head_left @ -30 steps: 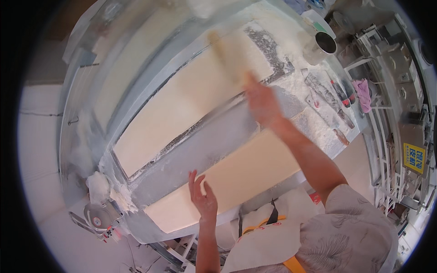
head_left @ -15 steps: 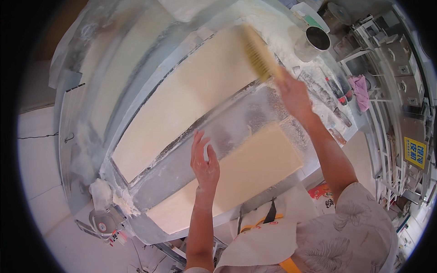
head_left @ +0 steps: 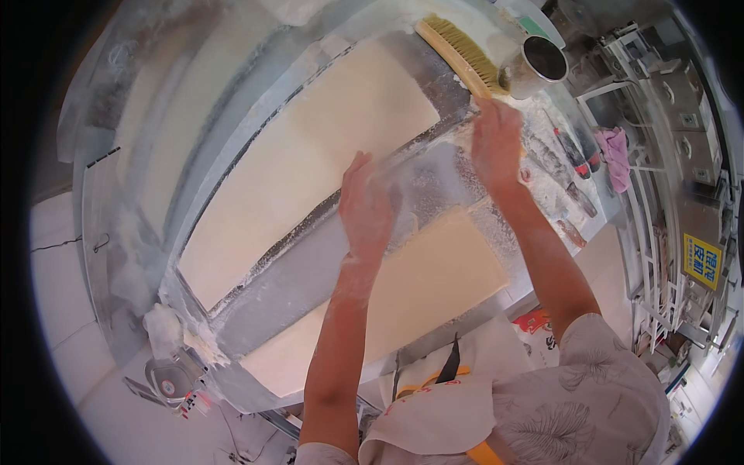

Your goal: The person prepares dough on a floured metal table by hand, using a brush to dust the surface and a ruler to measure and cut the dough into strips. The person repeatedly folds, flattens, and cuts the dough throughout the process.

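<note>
My right hand is closed round the near end of a long wooden brush with pale yellow bristles. The brush rests at the floury far right of the worktop, bristles turned to the right. A large, pale sheet of dough lies beneath and left of it, on a dark surface that shows bare at its right end. My left hand, slightly blurred, hovers by the near edge of this sheet, fingers extended and nothing visible in them. Closer to me lies a second, smaller dough sheet.
A metal canister stands right of the brush. Red-and-black handled tools lie in flour farther right, near a pink cloth. A small scale-like device sits off the table's left corner. Metal drawers line the right side.
The brush has moved right, off the far dough sheet, and its bristles now face right. My left hand has risen toward that sheet's near edge. Dark surface now shows at the sheet's right end.
</note>
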`<state>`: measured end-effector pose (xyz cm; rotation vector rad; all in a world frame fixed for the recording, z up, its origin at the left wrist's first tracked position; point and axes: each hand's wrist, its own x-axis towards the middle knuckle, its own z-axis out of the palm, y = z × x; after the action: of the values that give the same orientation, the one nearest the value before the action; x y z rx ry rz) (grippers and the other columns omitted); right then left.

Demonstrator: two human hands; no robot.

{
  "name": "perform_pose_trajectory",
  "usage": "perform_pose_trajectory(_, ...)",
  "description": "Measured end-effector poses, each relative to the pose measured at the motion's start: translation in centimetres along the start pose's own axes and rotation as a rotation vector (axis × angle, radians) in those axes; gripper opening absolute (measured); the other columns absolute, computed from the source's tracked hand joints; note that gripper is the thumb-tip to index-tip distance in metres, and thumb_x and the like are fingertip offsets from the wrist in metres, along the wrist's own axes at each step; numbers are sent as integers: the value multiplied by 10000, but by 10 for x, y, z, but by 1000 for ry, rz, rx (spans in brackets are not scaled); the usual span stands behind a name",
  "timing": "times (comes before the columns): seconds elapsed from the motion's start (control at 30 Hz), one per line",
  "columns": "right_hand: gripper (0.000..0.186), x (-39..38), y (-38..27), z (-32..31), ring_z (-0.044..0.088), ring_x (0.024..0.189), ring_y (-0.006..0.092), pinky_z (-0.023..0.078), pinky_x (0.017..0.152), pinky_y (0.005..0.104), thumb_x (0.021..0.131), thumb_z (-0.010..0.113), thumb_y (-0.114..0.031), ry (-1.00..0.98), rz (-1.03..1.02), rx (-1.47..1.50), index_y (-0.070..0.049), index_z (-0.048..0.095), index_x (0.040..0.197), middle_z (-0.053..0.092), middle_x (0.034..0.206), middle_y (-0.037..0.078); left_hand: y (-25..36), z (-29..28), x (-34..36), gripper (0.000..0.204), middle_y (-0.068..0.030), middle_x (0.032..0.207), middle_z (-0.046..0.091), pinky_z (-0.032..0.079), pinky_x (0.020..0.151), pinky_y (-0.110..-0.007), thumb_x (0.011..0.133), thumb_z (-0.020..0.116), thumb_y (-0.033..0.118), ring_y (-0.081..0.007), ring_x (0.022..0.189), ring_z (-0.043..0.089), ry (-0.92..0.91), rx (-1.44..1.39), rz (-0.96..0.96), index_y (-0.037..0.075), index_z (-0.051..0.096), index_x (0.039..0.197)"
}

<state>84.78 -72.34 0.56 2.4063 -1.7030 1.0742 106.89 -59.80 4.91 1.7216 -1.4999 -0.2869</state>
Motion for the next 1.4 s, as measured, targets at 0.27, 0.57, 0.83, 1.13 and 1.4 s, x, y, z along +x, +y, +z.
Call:
perform_pose_trajectory(0.27, 427, 25, -74, 37, 646, 1043, 383, 508, 945, 479, 869, 758, -65, -242, 520, 540, 23, 564, 1238, 658, 1138, 215, -11, 29, 8, 277, -118, 1237, 700, 598, 789, -335, 912, 635, -101, -270, 1074, 680, 55, -113, -26, 38, 713, 1138)
perform_pose_trajectory(0.57, 395, 38, -72, 64, 663, 1018, 317, 427, 992, 446, 784, 810, -154, -302, 572, 285, -29, 648, 1121, 706, 1002, 117, -7, 51, 34, 278, -122, 1191, 697, 588, 783, -356, 897, 623, -100, -271, 1008, 688, 52, -251, -116, 26, 704, 1131)
perform_pose_trajectory(0.83, 186, 32, -75, 73, 638, 1070, 335, 436, 974, 480, 871, 755, -123, -217, 411, 148, -85, 706, 1047, 717, 1005, 89, -24, 58, 37, 265, -130, 1159, 704, 593, 769, -360, 901, 616, -95, -262, 1006, 701, 64, -199, -58, 16, 693, 1129)
perform_pose_trajectory(1.13, 337, 36, -77, 67, 674, 963, 323, 502, 897, 476, 821, 799, -37, -110, 580, 346, -71, 679, 1133, 748, 942, 82, -21, 61, 45, 228, -127, 1165, 700, 604, 835, -357, 933, 613, -59, -248, 1050, 708, 27, -232, -113, 5, 692, 1138)
perform_pose_trajectory(1.4, 291, 45, -81, 45, 712, 863, 296, 556, 786, 422, 788, 843, -60, -121, 544, 455, -52, 712, 1048, 771, 891, 86, -5, 77, 55, 416, -132, 1229, 673, 589, 809, -383, 854, 782, 28, -292, 993, 692, 31, -101, -90, 46, 654, 1250)
